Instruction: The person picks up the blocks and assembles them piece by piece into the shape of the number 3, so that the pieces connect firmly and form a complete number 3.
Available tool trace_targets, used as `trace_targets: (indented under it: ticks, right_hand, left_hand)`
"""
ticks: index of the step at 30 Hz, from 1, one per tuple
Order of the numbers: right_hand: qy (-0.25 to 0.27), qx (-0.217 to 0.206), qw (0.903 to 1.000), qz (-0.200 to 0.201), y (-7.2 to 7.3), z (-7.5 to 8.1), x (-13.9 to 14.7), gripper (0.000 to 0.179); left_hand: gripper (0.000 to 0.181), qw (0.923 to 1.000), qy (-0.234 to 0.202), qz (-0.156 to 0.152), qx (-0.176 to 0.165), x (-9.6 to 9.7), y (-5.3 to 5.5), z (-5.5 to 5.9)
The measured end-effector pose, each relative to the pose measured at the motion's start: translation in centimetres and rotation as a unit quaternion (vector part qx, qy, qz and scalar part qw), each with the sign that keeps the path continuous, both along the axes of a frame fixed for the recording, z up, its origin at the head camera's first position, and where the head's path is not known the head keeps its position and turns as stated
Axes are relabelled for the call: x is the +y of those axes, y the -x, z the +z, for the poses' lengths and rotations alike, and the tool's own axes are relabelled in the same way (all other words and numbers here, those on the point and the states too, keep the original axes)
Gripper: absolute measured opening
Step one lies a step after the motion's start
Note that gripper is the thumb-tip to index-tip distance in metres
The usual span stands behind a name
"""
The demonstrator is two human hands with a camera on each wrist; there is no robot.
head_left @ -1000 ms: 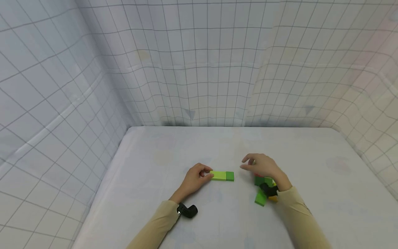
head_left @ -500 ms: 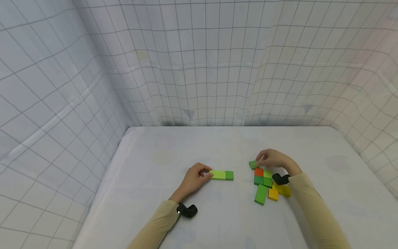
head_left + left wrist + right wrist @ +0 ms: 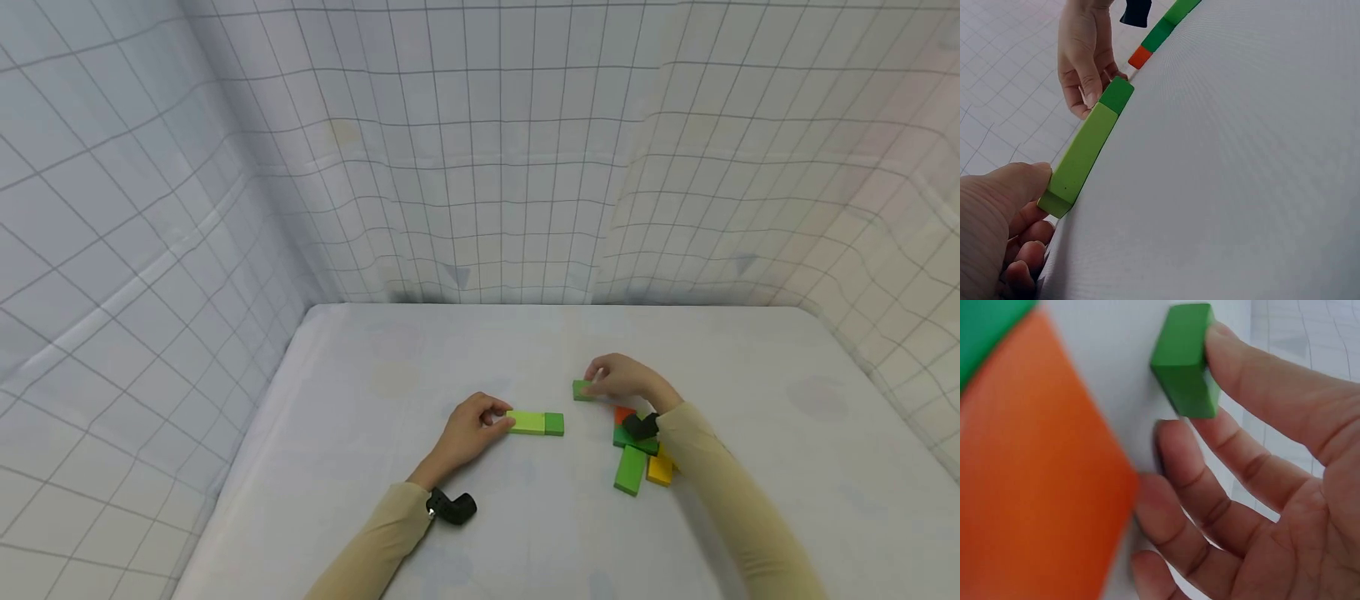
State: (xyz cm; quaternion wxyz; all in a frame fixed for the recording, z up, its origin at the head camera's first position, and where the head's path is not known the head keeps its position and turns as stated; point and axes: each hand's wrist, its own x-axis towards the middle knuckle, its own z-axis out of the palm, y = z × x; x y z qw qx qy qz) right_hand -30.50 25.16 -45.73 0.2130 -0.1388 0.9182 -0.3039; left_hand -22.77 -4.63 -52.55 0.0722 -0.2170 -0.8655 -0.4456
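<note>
My left hand (image 3: 467, 432) pinches the left end of a long light-green block (image 3: 528, 422) lying on the table. Against that block's right end sits a small green block (image 3: 554, 424), in line with it. To the right and farther back, my right hand (image 3: 624, 377) holds another green block (image 3: 581, 390) between thumb and finger. The right wrist view shows this green block (image 3: 1180, 337) at the fingertips, with the remaining fingers loosely bent below. Whether it touches the table I cannot tell.
By the right forearm lies a cluster of blocks: an orange-red block (image 3: 623, 413), a dark green block (image 3: 621, 436), a longer green block (image 3: 630, 471) and a yellow block (image 3: 660, 471). The sleeve and wrist camera hide part of it. Gridded white cloth (image 3: 480, 167) hangs behind the table.
My right hand went right to the back of the cluster, took hold of a green block there and brought it left. The left hand and its light-green block stayed in place.
</note>
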Motion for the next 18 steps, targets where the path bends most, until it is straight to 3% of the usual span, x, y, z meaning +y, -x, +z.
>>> trace_targets:
  ticks: [8, 18]
  right_hand:
    - [0.004, 0.003, 0.9998, -0.019, 0.1, -0.7, -2.1, 0.029]
    - [0.06, -0.045, 0.9968, -0.029, 0.3, -1.2, -1.6, 0.024]
  left_hand:
    - [0.017, 1.0, 0.004, 0.0, 0.008, 0.0, -0.2, 0.1]
    - [0.017, 1.0, 0.007, 0.004, 0.003, 0.0, -0.2, 0.2]
